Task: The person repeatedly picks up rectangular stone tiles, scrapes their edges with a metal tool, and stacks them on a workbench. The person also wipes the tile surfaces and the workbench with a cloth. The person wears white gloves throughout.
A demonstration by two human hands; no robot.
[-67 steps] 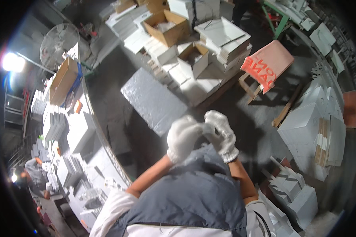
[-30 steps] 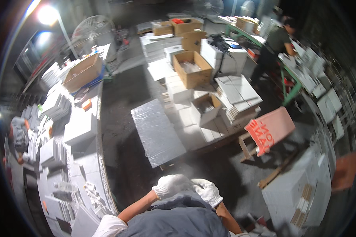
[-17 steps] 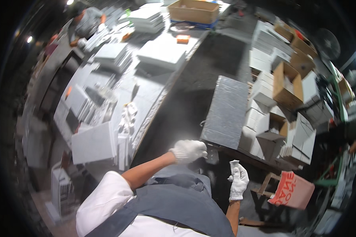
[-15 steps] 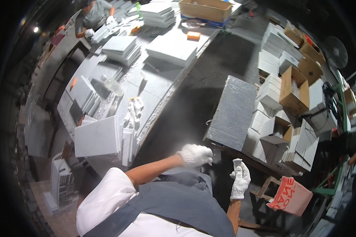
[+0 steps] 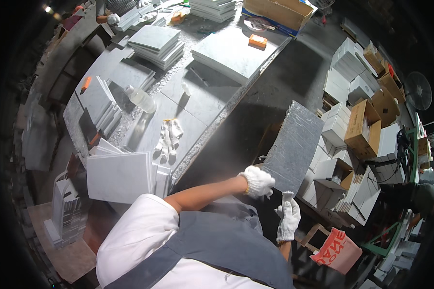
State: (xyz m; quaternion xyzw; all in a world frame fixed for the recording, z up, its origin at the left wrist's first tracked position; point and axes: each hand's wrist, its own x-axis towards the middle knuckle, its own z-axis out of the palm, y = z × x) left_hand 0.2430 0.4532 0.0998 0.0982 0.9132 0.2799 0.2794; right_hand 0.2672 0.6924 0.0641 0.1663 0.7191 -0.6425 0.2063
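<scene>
We locate both of our hands at the lower centre, each in a white knitted work glove. Our left hand [image 5: 258, 182] is set with its fingers loosely curled, just in front of the near end of a grey rectangular slab with a scuffed, shiny surface [image 5: 296, 144]; from this angle we cannot tell whether the two touch, nor whether the fingers enclose anything. Our right hand [image 5: 288, 219] stands upright to the right of the left hand and apart from it, fingers bent inward. A short, whitish, tube-like tip [image 5: 288, 196] projects above it; we cannot tell whether this is a gripped piece or part of the glove, so the closure of that grip remains undetermined. To the left, we note a long table topped with pale stone [image 5: 205, 108], bearing a pair of white knitted gloves [image 5: 169, 137], a clear plastic bottle lying on its side [image 5: 141, 99], and a small orange box [image 5: 258, 41]. At the table's near end, white rectangular panels [image 5: 120, 176] lean together. To the right of the grey slab we find an open brown cardboard box [image 5: 363, 127]; below it, a salmon-coloured cloth [image 5: 338, 251] covers a wooden stool [image 5: 316, 236].
</scene>
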